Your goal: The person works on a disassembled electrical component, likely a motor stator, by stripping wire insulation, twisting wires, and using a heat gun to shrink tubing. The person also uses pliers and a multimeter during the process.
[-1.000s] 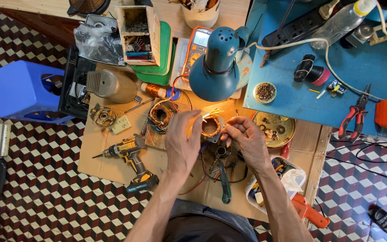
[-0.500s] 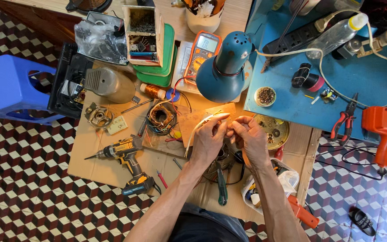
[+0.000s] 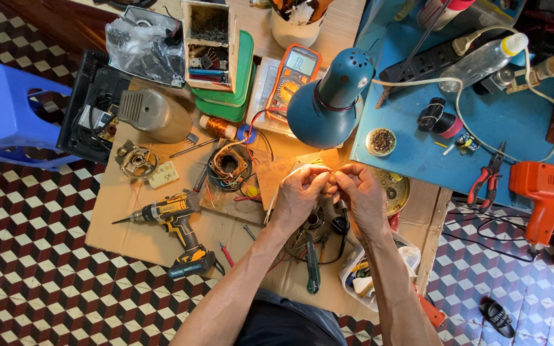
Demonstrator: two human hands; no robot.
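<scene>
Open cardboard lies between the yellow-and-black cordless drill (image 3: pixel 176 224) and the left hand (image 3: pixel 299 192). Ahead, the teal metal desk lamp (image 3: pixel 328 102) hangs close above both hands; the copper-wound motor stator (image 3: pixel 227 166) and red-handled pliers (image 3: pixel 488 176) crowd either flank.

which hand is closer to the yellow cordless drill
Left. The left hand is raised over the cardboard, just right of the yellow cordless drill; the right hand is farther right, beyond the left.

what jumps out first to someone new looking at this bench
The teal lamp at the centre, lighting the two hands pinched together on a thin wire just below it. Then the yellow drill lying on cardboard at left, and the orange tool at right.
</scene>
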